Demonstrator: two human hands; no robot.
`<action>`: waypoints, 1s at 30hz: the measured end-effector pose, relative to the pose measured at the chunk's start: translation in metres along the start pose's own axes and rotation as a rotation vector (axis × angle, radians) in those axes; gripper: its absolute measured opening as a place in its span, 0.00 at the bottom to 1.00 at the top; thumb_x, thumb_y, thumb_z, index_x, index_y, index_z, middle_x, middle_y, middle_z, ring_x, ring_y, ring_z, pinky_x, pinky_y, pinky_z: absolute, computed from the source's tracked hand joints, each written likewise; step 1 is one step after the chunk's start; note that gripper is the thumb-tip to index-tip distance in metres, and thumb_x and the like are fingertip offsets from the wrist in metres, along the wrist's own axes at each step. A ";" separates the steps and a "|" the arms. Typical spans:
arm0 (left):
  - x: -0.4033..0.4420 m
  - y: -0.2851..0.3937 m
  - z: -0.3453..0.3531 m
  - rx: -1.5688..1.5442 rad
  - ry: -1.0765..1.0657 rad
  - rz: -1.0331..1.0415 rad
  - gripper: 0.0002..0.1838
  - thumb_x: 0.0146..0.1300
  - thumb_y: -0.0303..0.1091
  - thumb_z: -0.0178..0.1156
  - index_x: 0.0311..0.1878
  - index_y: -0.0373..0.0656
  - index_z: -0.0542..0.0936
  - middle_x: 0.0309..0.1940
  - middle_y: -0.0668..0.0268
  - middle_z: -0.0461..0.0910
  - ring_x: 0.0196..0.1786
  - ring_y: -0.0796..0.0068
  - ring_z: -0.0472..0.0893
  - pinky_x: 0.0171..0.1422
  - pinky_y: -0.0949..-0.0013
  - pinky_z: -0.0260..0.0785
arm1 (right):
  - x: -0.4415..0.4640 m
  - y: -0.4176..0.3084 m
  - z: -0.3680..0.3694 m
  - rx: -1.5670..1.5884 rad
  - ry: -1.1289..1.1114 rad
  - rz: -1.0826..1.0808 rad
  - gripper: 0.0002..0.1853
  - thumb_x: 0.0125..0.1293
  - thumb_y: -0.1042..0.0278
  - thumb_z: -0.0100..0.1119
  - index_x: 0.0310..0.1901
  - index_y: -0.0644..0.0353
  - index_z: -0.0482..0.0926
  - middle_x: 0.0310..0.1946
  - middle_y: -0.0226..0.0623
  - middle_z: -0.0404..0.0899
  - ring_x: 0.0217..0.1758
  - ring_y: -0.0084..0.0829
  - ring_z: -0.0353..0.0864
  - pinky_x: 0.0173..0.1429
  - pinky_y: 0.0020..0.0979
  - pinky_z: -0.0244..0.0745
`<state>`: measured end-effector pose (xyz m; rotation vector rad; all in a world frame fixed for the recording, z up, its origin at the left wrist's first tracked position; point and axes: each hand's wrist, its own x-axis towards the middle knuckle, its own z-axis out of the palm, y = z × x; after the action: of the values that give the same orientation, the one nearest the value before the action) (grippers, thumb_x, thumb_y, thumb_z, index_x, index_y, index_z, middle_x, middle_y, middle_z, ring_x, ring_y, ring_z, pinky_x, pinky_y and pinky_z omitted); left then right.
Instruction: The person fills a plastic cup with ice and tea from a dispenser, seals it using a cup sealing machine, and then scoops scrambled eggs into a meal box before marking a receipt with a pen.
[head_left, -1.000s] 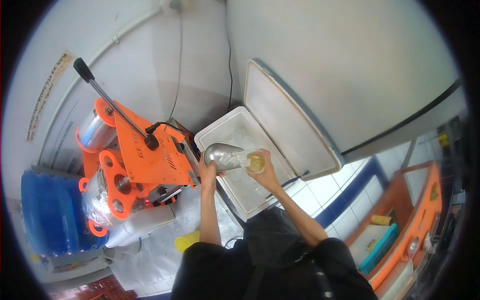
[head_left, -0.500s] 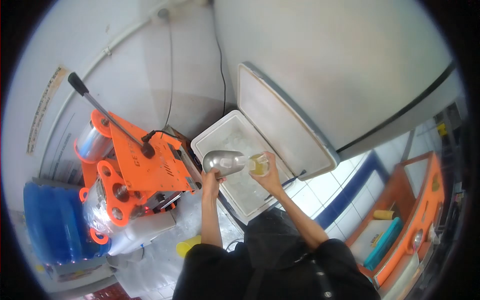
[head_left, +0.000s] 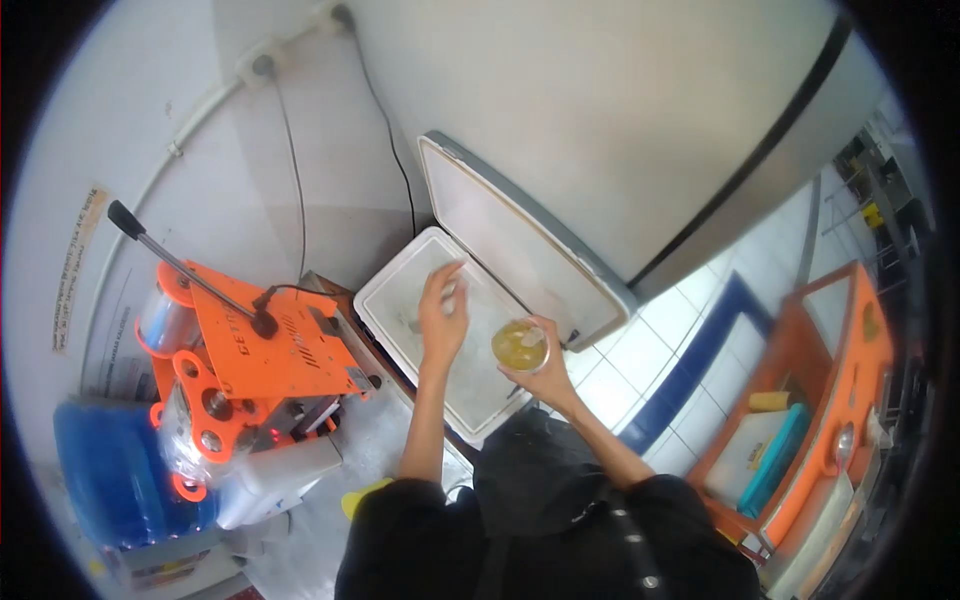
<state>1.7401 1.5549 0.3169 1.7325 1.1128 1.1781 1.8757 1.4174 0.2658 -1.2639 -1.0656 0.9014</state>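
Right hand in the head view: curled partway closed, gripping a clear cup by its right and lower side. Mouth turned up toward the camera, with yellow liquid and clear pieces like ice inside. Held above the right-hand edge of a white cooler box, near the lower corner of the raised lid.

Left hand, also in the head view: reaching out over the open cooler, partly open and loosely bent at the fingers, with a gap between thumb and forefinger and apparently nothing in its grasp. Well clear of the lid, and to the left of the cup without touching it. Inside the cooler, only pale contents, too blurred to tell piece from piece.

Left of the cooler, an orange machine with a lever slanting up to a black grip. Just below, a white container; farther left, a large blue bottle. Against the left sleeve, a partly hidden yellow object. To the right, white tiles, then an orange-framed unit with a teal item inside.
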 end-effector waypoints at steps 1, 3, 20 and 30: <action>0.011 0.028 0.017 0.001 -0.058 0.142 0.17 0.66 0.25 0.58 0.58 0.44 0.79 0.57 0.61 0.78 0.55 0.60 0.79 0.55 0.64 0.74 | -0.008 -0.005 -0.009 0.021 -0.004 0.016 0.44 0.48 0.72 0.79 0.65 0.58 0.60 0.58 0.40 0.70 0.64 0.32 0.72 0.67 0.34 0.68; 0.025 0.067 0.060 0.079 -0.132 0.378 0.14 0.65 0.26 0.58 0.53 0.46 0.82 0.55 0.64 0.80 0.54 0.61 0.78 0.56 0.59 0.72 | -0.027 -0.014 -0.033 0.023 -0.014 0.046 0.44 0.47 0.70 0.80 0.64 0.59 0.62 0.58 0.41 0.70 0.65 0.34 0.71 0.69 0.35 0.67; -0.171 -0.046 0.025 -0.186 0.594 -0.505 0.26 0.70 0.43 0.59 0.64 0.34 0.72 0.63 0.55 0.73 0.62 0.66 0.74 0.66 0.66 0.66 | -0.210 -0.050 -0.192 0.089 0.045 0.164 0.50 0.46 0.69 0.83 0.67 0.58 0.57 0.61 0.40 0.67 0.68 0.33 0.68 0.71 0.35 0.65; -0.276 0.102 0.009 0.047 0.307 -0.248 0.14 0.73 0.35 0.55 0.57 0.39 0.79 0.49 0.66 0.83 0.50 0.75 0.80 0.50 0.70 0.71 | -0.251 -0.061 -0.192 0.047 -0.159 0.114 0.48 0.46 0.73 0.81 0.66 0.60 0.58 0.61 0.41 0.67 0.67 0.34 0.70 0.71 0.36 0.66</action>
<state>1.7182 1.2611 0.3247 1.4267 1.5019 1.2944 1.9864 1.1174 0.2984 -1.2395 -1.0986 1.1222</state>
